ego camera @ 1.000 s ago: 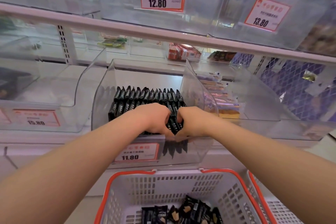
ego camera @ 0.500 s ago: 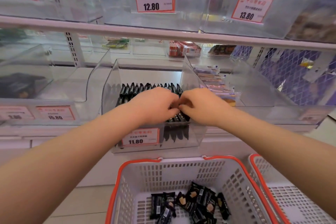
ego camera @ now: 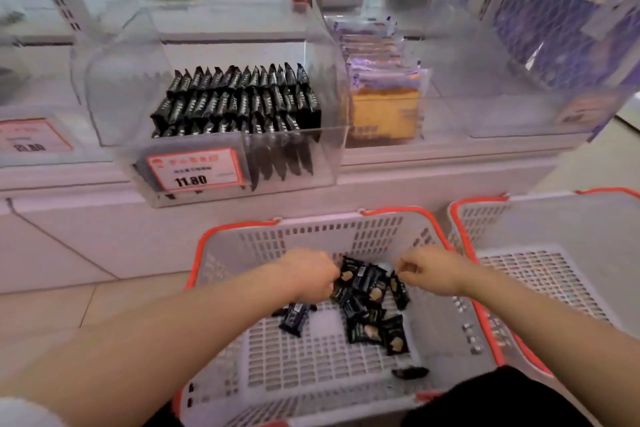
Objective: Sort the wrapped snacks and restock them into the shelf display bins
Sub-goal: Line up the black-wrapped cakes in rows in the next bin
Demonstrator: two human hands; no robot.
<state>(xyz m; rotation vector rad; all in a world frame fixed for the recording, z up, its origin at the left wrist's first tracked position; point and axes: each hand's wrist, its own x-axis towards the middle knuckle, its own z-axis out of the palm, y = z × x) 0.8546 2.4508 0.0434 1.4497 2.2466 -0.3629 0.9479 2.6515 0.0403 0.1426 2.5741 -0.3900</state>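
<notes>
Snack packets (ego camera: 367,302) in black wrappers lie loose in the white basket (ego camera: 433,333), between both hands. Left hand (ego camera: 308,276) touches the pile, fingers curled; right hand (ego camera: 424,272) hovers beside it, fingers loosely bent. Whether either grips a packet I cannot tell.

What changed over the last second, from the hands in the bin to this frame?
Both hands left the clear bin and came down into the basket. The left hand and right hand now reach the loose black snack packs; whether either grips one cannot be told. The black packs in the bin stay in neat rows, and the 11.80 tag stays in place.
</notes>
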